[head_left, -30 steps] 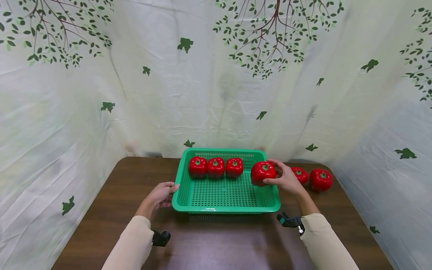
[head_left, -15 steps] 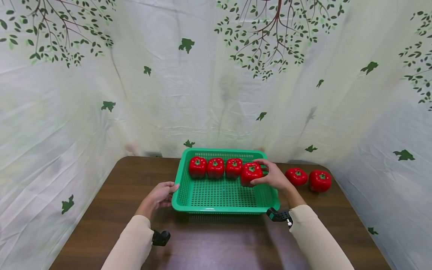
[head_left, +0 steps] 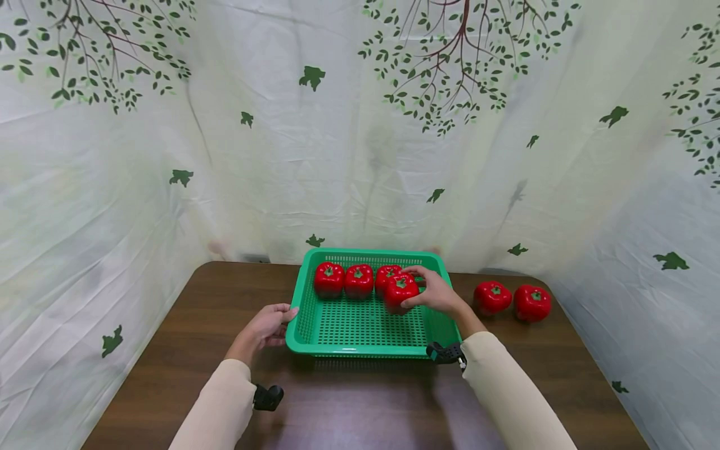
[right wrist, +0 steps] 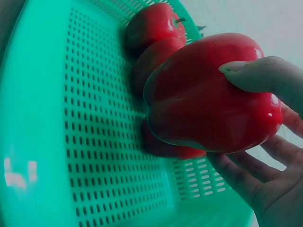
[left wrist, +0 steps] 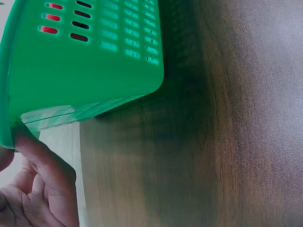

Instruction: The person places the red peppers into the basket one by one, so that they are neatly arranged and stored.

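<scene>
My right hand [head_left: 435, 292] holds a red bell pepper [head_left: 400, 294] between thumb and fingers, over the green basket [head_left: 371, 351]. In the right wrist view that held bell pepper [right wrist: 213, 94] hangs above the perforated basket floor, my thumb [right wrist: 265, 75] along its side. Three more red bell peppers stand in a row along the basket's back: one at the left [head_left: 329, 280], one in the middle [head_left: 359, 281], and one partly hidden behind the held pepper [head_left: 385, 275]. At the basket's left side my left hand [head_left: 270, 324] pinches the rim, thumb on top, fingers [left wrist: 52, 175] beneath.
Two more red bell peppers, a nearer-in one [head_left: 492, 297] and an outer one [head_left: 532, 303], sit on the brown wooden table [head_left: 349, 406] to the right of the basket. A pale curtain [head_left: 337, 156] printed with leaves hangs behind and at both sides.
With the pepper in its grasp, my right hand has moved left across the basket, from its right side to in front of the third pepper. My left hand has stayed on the rim.
</scene>
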The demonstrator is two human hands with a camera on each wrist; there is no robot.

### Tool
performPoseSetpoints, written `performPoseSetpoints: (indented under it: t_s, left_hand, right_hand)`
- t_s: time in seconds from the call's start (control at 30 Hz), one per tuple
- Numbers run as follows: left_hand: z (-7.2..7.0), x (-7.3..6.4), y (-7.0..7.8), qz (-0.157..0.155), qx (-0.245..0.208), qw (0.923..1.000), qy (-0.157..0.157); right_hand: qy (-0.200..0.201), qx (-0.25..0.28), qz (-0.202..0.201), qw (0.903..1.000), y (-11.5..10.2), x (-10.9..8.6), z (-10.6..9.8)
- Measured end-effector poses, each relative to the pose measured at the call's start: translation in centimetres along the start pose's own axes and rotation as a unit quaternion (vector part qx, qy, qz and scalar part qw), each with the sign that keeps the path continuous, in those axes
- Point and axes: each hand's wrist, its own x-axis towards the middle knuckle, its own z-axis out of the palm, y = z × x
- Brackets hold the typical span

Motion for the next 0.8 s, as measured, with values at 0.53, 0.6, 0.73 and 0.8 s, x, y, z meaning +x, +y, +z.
performPoseSetpoints:
  t_s: [0.53,0.6,0.73,0.8]
  left_hand:
    - [0.1,-0.1,-0.1,-0.001,0.002,1.0,0.003]
    - [0.1,-0.2,0.0,-0.001,0.005,1.0,0.003]
    - [0.0,-0.1,0.0,0.002,0.007,1.0,0.002]
    - [0.0,-0.1,-0.1,0.002,0.007,1.0,0.001]
  right_hand:
    - [-0.002,0.019,0.019,0.9996,-0.7,2.1,2.0]
    - [-0.002,0.01,0.02,0.9998,-0.9,2.2,2.3]
    - [-0.006,0.005,0.026,0.9996,-1.1,2.5,3.0]
    - [-0.008,0.008,0.029,0.9995,-1.3,2.7,3.3]
